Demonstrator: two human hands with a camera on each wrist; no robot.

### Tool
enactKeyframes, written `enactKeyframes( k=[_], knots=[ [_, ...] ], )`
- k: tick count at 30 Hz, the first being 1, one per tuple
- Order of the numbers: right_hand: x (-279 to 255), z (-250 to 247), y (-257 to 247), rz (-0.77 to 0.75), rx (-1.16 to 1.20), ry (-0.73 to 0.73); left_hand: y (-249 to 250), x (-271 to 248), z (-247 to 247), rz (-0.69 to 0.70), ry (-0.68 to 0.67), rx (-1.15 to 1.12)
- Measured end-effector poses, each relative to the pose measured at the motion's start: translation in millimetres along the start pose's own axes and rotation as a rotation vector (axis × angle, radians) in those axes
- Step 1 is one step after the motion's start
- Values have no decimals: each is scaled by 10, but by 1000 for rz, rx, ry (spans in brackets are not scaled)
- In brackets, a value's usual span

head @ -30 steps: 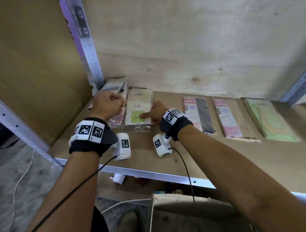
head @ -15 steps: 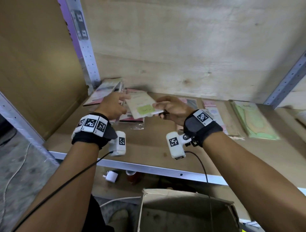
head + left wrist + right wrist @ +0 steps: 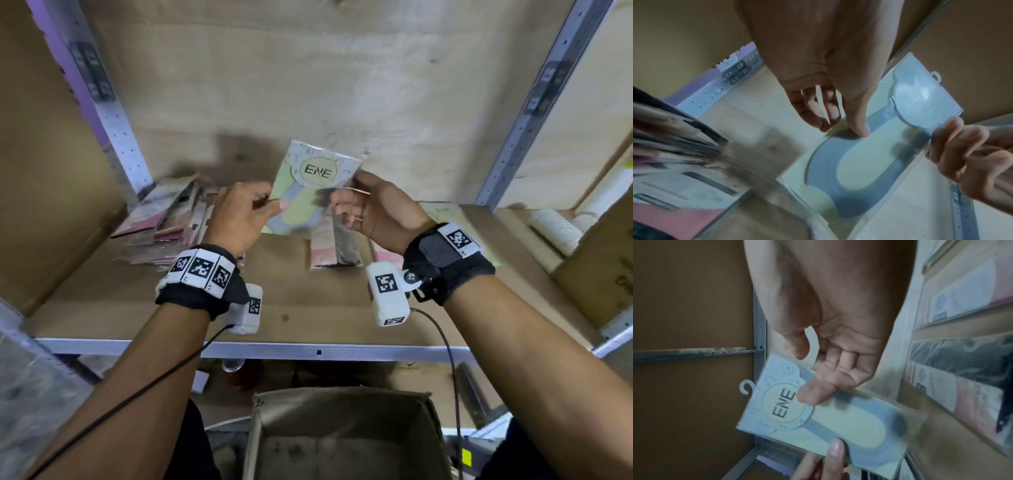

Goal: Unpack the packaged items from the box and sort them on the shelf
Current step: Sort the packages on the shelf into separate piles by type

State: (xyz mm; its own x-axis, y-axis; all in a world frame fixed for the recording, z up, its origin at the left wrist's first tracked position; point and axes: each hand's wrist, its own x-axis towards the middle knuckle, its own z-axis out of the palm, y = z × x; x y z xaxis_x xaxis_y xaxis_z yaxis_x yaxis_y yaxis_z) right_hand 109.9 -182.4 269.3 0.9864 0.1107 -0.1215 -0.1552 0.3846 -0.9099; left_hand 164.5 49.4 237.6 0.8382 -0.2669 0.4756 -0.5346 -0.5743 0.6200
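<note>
A pale green and blue flat package (image 3: 313, 192) printed "ENE" stands upright in the air above the wooden shelf (image 3: 308, 308). My left hand (image 3: 274, 205) pinches its lower left edge, thumb on the front. My right hand (image 3: 346, 195) pinches its right edge near the label. The left wrist view shows the package (image 3: 869, 162) from behind, with my left thumb pressed on it. In the right wrist view my right thumb lies beside the "ENE" circle on the package (image 3: 828, 423). The open cardboard box (image 3: 342, 438) sits below the shelf's front edge.
A loose pile of pink packages (image 3: 164, 226) leans at the shelf's left end by the metal upright (image 3: 113, 113). A pink and black package (image 3: 335, 246) lies flat under my hands. A green package (image 3: 442, 212), a white roll (image 3: 555, 233) and a carton (image 3: 603, 267) are at the right.
The ENE package went from lying flat on the shelf to being lifted and tipped upright between both hands. Both hands rose and moved right, away from the left pile.
</note>
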Motion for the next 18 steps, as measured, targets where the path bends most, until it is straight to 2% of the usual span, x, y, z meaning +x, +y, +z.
enactKeyframes(
  k=[3,7,9,12,16,18],
  knots=[
    [-50,-133,22,-30,0,46,134,24,86,28,-10,-115],
    [-56,-362,207,-48,-152,131,168,79,243,-81,-148,-297],
    [-48,-438,293,-60,-306,163,170,98,357,-151,-159,-378],
    [-22,-522,346,-54,-392,144,161,125,570,-295,-195,-464],
    [-51,-678,324,5,-315,73,190,131,803,-414,-307,-599],
    [-81,-779,307,27,-336,78,206,170,873,-453,-268,-636]
  ],
)
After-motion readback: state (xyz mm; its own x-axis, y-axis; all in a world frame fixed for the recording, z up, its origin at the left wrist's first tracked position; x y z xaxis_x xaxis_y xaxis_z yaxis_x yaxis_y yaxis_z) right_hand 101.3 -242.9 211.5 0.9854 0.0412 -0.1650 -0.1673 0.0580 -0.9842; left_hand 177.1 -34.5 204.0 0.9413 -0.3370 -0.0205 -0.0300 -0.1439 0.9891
